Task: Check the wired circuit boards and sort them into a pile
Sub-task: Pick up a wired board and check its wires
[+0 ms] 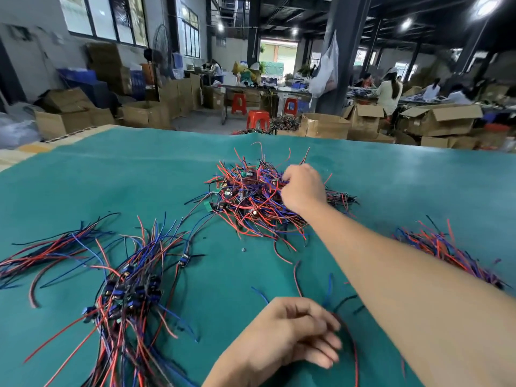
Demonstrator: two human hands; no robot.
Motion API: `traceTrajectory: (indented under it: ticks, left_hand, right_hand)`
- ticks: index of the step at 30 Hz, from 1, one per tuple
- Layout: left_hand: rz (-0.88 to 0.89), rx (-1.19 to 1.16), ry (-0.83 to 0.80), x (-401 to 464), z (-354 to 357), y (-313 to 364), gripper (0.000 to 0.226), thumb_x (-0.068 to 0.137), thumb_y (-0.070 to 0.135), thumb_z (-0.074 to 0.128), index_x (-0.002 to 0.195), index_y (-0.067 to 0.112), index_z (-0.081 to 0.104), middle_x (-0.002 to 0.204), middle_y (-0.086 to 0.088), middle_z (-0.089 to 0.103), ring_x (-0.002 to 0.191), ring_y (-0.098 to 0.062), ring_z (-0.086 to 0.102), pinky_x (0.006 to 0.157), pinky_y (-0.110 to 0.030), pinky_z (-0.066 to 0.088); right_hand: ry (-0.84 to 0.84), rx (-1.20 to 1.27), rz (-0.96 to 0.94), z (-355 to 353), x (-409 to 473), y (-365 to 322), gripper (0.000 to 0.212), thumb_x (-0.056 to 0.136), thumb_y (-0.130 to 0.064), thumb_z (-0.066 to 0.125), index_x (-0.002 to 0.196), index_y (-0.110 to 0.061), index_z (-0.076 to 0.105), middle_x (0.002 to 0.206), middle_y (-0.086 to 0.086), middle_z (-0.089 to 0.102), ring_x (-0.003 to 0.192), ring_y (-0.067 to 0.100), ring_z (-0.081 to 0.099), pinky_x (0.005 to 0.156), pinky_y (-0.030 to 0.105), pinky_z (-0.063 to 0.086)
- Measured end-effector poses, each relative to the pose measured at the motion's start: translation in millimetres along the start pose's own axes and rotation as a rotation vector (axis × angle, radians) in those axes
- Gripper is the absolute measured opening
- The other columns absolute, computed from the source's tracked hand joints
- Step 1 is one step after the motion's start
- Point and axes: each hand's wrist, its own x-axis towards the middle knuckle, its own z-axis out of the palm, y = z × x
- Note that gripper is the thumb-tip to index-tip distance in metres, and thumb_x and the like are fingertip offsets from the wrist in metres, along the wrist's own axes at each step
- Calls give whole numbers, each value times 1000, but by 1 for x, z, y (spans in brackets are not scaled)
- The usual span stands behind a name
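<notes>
Two hands, right hand (pixel 303 188) reaching tangled pile (pixel 251 199)

Right hand (pixel 303 188) fingertips buried in the tangled wire heap (pixel 259 196), grip can't be read. Left hand (pixel 287 333) covers what's under it. Near-left wired board pile (pixel 125 297) runs off bottom edge. Right bundle (pixel 444 247) blurred.

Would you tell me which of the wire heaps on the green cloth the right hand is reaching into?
The tangled middle heap, farthest from the person: the right hand is in its right side. The left heap and right heap go untouched.
</notes>
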Motion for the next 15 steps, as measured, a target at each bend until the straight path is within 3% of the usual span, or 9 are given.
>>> traceTrajectory:
  ticks: [3, 6, 11, 15]
  left_hand:
    - [-6, -43, -52, 46, 51, -9, 14, 98, 0, 52, 103, -1, 65, 87, -17, 68, 70, -19, 69, 65, -24, 56]
    - [23, -89, 16, 45, 47, -7, 13, 95, 3, 55, 102, -1, 64, 87, -18, 67, 70, -20, 68, 65, -25, 56]
    - [22, -121, 45, 48, 54, -8, 17, 89, 8, 57, 101, -1, 64, 87, -18, 68, 70, -21, 68, 65, -25, 56]
    - [12, -121, 34, 46, 54, -5, 16, 92, 5, 54, 103, -1, 65, 87, -18, 68, 71, -21, 68, 66, -25, 56]
  right_hand:
    - [-81, 101, 96, 4, 11, 26, 43, 86, -2, 56, 119, -24, 72, 126, 7, 69, 119, 31, 61, 96, 33, 49]
    - [-215, 56, 11, 12, 10, 33, 51, 86, -8, 64, 129, -34, 66, 132, 5, 67, 125, 29, 57, 103, 33, 48]
    - [-118, 63, -37, 21, 10, 34, 31, 86, -21, 78, 116, -29, 74, 119, 6, 73, 113, 29, 65, 98, 38, 53]
    - [-47, 346, 35, 11, 15, 30, 21, 81, -26, 83, 101, -20, 80, 91, -1, 76, 90, 18, 70, 85, 30, 53]
